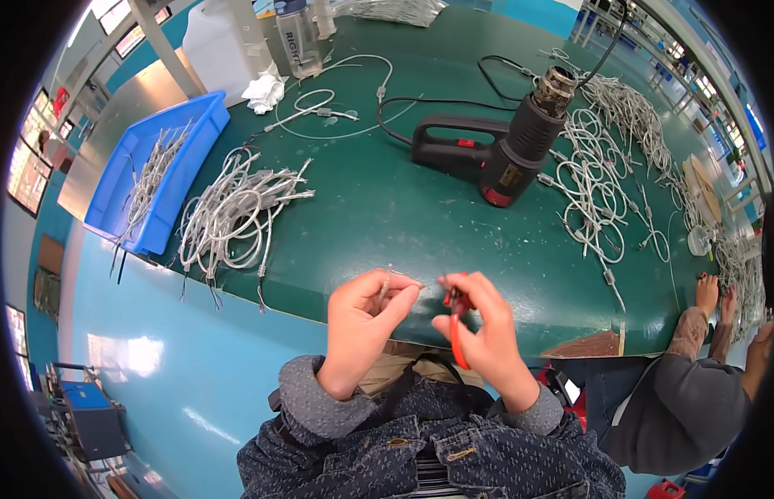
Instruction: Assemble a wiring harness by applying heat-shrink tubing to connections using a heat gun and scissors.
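Observation:
My left hand [362, 324] is closed in a pinch at the table's near edge. A short piece of thin greyish cable [385, 289] sticks up between its fingers, its tip near the thumb. Just to the right, my right hand [487, 333] is wrapped round a pair of red-handled scissors [459, 339]. Their dark, slightly blurred blades point up and away, apart from the left hand's fingertips. Left of my hands, a bundle of grey-white cables [237, 212] with stripped, thin wire ends lies by the table edge.
A blue tray [208, 125] of short cables stands at the left. Beyond my hands rests a black heat gun [507, 150], nozzle up, with its cord trailing. More coiled cables [591, 175] spread rightward. A white jug [225, 50] and clear bottle [299, 41] stand far left. A co-worker [686, 399] works at right.

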Motion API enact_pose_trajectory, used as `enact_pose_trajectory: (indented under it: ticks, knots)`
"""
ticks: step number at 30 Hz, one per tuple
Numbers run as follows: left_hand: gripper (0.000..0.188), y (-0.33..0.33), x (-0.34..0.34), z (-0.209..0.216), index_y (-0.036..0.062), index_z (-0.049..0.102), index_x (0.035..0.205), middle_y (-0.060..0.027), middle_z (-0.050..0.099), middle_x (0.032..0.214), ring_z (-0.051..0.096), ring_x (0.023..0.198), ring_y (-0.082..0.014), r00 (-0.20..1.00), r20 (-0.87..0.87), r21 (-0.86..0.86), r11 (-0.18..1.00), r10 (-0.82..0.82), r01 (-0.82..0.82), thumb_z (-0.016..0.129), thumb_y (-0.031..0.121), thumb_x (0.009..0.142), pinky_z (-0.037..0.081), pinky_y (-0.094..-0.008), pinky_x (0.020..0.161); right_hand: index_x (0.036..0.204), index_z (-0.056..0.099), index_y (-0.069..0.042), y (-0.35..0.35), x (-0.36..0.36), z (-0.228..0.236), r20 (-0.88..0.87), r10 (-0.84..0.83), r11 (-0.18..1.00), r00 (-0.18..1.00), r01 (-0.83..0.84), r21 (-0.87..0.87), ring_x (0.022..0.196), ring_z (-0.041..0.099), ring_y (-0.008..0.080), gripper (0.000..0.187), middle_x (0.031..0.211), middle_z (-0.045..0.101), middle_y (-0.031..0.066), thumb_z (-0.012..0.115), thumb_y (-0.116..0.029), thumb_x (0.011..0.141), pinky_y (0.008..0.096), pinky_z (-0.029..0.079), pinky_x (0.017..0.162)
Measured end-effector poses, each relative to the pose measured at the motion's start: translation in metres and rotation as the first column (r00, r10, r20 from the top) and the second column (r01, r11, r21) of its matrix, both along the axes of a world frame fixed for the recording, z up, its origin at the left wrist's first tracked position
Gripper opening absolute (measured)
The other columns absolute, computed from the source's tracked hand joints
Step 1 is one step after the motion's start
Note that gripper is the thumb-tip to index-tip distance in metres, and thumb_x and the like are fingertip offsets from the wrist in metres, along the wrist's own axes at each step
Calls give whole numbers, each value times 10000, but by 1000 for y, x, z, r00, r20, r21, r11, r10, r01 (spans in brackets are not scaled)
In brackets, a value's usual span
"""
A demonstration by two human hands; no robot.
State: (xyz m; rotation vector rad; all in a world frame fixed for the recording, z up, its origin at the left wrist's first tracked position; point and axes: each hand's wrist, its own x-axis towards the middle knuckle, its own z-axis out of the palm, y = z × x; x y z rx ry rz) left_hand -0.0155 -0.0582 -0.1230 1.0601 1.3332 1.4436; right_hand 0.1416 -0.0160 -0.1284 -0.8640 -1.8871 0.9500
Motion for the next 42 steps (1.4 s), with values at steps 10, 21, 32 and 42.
enact_pose_trajectory:
  ticks: [10, 21, 32, 42]
  knots:
    - [70, -6, 4, 5, -53, 613, 908, -45, 636, 857, 560, 708, -43, 990, 143, 2, 1000, 0, -1, 593, -11, 857, 449, -185, 608, 1038, 593, 8, -12, -3, 4, 125, -31, 999, 992, 26, 42, 613, 501, 155, 400, 742, 527, 71, 739, -24, 666, 269, 409, 536]
    - [74, -5, 3, 3, -67, 603, 905, -67, 636, 875, 586, 742, -66, 990, 142, 5, 1000, -7, 7, 591, -11, 857, 479, -201, 643, 1041, 600, 9, -11, -3, 2, 166, -63, 993, 984, 45, 111, 611, 503, 165, 397, 740, 529, 77, 742, -43, 674, 282, 406, 524]
    - [73, -3, 5, -6, -74, 593, 881, -73, 635, 858, 599, 748, -84, 992, 122, 53, 999, -16, 10, 598, -7, 854, 494, -215, 653, 1059, 604, 1, -13, -2, 1, 184, -61, 995, 981, 46, 86, 578, 478, 174, 401, 683, 503, 76, 739, -55, 686, 297, 387, 515]
    - [67, 0, 5, -6, -59, 606, 870, -44, 627, 813, 588, 711, -70, 999, 36, 11, 1000, -21, 21, 603, 6, 855, 482, -210, 626, 1069, 588, 14, -13, 1, 2, 244, -16, 1000, 970, 22, -22, 571, 526, 246, 378, 669, 517, 92, 714, -135, 745, 357, 416, 529]
